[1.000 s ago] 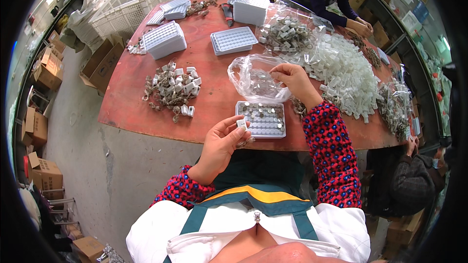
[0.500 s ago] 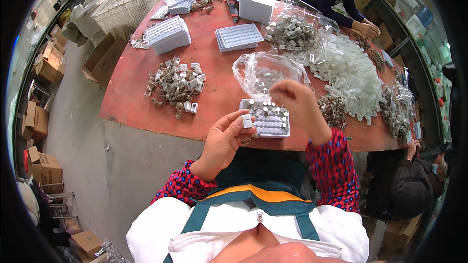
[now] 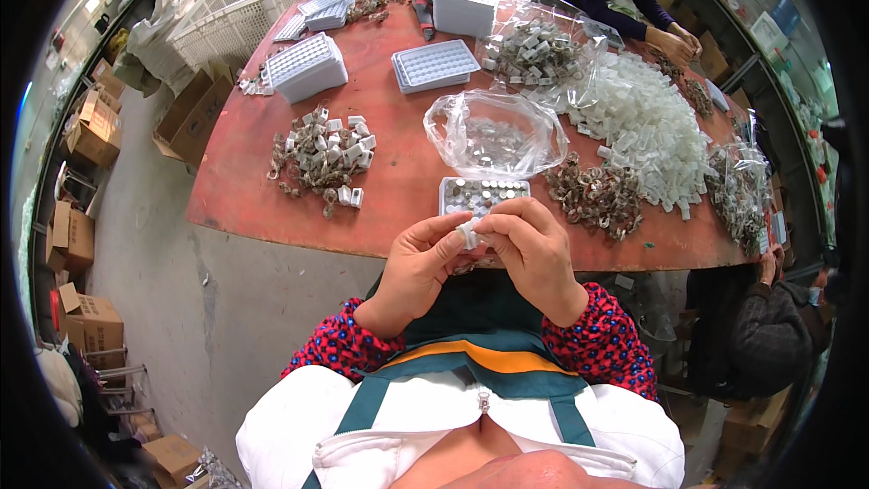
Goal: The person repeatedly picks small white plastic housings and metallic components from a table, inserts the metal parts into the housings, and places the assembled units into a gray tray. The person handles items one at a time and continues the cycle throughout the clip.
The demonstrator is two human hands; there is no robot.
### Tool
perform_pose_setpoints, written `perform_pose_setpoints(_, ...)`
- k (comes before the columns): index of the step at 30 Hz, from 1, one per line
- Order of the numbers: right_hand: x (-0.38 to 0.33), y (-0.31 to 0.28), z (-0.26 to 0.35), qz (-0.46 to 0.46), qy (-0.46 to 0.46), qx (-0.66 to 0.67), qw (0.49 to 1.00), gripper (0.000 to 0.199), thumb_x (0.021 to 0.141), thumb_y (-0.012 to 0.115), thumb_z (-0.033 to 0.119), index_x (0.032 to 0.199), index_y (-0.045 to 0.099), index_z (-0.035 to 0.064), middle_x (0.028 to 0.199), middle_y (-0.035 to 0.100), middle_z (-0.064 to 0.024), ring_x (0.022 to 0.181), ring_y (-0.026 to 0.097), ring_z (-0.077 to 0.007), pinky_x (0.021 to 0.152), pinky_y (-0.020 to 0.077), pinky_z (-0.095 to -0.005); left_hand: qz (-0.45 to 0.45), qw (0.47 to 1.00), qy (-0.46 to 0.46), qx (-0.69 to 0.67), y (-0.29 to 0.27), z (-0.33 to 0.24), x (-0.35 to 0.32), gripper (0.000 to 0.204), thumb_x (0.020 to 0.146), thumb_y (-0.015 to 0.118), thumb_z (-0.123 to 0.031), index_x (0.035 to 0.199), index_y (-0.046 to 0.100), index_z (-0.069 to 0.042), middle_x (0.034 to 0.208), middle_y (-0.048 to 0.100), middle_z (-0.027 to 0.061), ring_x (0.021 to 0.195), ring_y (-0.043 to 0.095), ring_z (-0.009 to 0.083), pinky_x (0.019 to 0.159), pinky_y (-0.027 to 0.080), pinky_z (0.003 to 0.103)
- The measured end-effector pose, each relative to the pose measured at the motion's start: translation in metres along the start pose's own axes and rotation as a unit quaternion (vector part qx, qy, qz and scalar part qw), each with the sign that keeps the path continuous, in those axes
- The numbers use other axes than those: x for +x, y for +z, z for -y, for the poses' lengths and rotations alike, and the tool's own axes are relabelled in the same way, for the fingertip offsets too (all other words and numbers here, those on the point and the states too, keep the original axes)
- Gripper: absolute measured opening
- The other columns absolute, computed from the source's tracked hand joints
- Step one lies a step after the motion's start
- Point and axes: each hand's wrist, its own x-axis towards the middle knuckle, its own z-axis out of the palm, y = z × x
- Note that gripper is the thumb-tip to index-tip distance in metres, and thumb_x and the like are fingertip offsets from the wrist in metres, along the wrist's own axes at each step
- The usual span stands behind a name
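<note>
At the table edge [image 3: 272, 228], bare room leftward, left hand [image 3: 415, 267] and right hand [image 3: 536, 249] pinch a white piece [image 3: 467, 234].

The left hand [image 3: 416, 267] and right hand [image 3: 536, 258] meet in front of the body – each pinching, thumb and forefinger drawn together, fingertips close to the other's. The left forearm [image 3: 337, 342] slants up and inward from the lower left; the right forearm [image 3: 602, 340] mirrors it. Both wrists show bare – the left hand's other fingers curl beneath, partly hidden.
</note>
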Motion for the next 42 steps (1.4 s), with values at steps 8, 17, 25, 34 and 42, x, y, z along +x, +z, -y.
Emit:
perform_pose_setpoints(8,0.0,-0.001,-0.004,0.005,0.033,0.049,0.998,0.011,0.084,0.073,0.003,0.095,0.07,0.0046,0.091,0.065,-0.0076,0.08,0.066,-0.0261,0.066,0.0537,-0.0351,-0.001,1.0,-0.021,0.009,0.003,0.0,0.001,0.033,0.102,0.057,-0.008,0.133,0.057,0.003,0.121,0.067,0.0183,0.107,0.07,0.0279,0.094,0.059,0.039)
perform_pose_setpoints(17,-0.01,0.002,-0.005,-0.013,0.08,0.106,0.991,0.014,0.085,0.074,-0.001,0.099,0.073,0.0018,0.094,0.066,-0.0093,0.079,0.067,-0.0204,0.066,0.055,-0.0299,-0.001,0.999,-0.038,-0.003,0.007,-0.002,0.0,0.034,0.102,0.059,-0.009,0.133,0.057,0.004,0.122,0.066,0.0188,0.111,0.068,0.0281,0.099,0.057,0.041)
perform_pose_setpoints(25,-0.012,-0.003,-0.004,-0.007,0.034,0.047,0.998,0.014,0.085,0.073,0.001,0.099,0.071,0.0025,0.093,0.068,-0.0105,0.078,0.069,-0.027,0.066,0.0558,-0.0336,-0.007,0.999,-0.021,0.043,0.013,-0.002,0.0,0.037,0.101,0.06,-0.011,0.134,0.057,0.006,0.124,0.066,0.0175,0.109,0.069,0.0256,0.097,0.057,0.037)
perform_pose_setpoints(34,-0.021,-0.001,-0.006,-0.014,-0.004,0.007,1.0,0.015,0.085,0.073,0.002,0.1,0.072,0.0036,0.094,0.07,-0.0098,0.081,0.07,-0.027,0.07,0.0587,-0.0349,-0.046,0.995,-0.061,0.067,0.015,0.0,-0.001,0.035,0.103,0.057,-0.01,0.133,0.056,0.007,0.121,0.067,0.0174,0.105,0.071,0.027,0.092,0.06,0.04)
perform_pose_setpoints(42,-0.025,-0.002,-0.009,-0.016,-0.005,0.014,1.0,0.02,0.082,0.072,0.0,0.102,0.073,0.0039,0.095,0.071,-0.0097,0.082,0.071,-0.0266,0.07,0.0595,-0.0346,-0.047,0.994,-0.054,0.077,0.016,0.002,-0.002,0.034,0.103,0.058,-0.01,0.132,0.058,0.006,0.119,0.068,0.0171,0.101,0.071,0.0243,0.091,0.06,0.036)
